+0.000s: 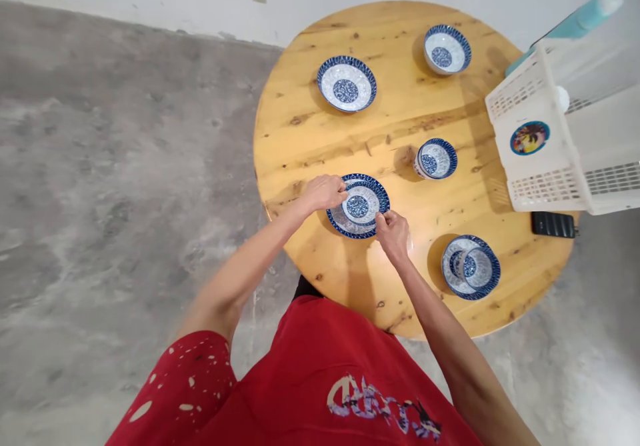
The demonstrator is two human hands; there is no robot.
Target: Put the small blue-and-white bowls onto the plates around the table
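Note:
My left hand [327,191] and my right hand [393,233] are closed on opposite sides of a small blue-and-white dish [369,201]. Left fingers pinch its upper left rim, right fingers its lower right rim. Whether it is a shallow bowl or a plate I cannot tell. Below it is a larger blue-rimmed plate [349,231] at the table's near edge; whether the two touch is unclear. To the right of my right hand stands a blue-and-white bowl [451,279] with a smaller bowl [481,267] tilted inside it.
On the round wooden table [305,133] stand a wide bowl [347,84] at the back left, another bowl [447,49] at the back right and small cup-like bowls [436,158], seemingly nested. A white plastic basket [550,179] and a black object [553,224] occupy the right edge.

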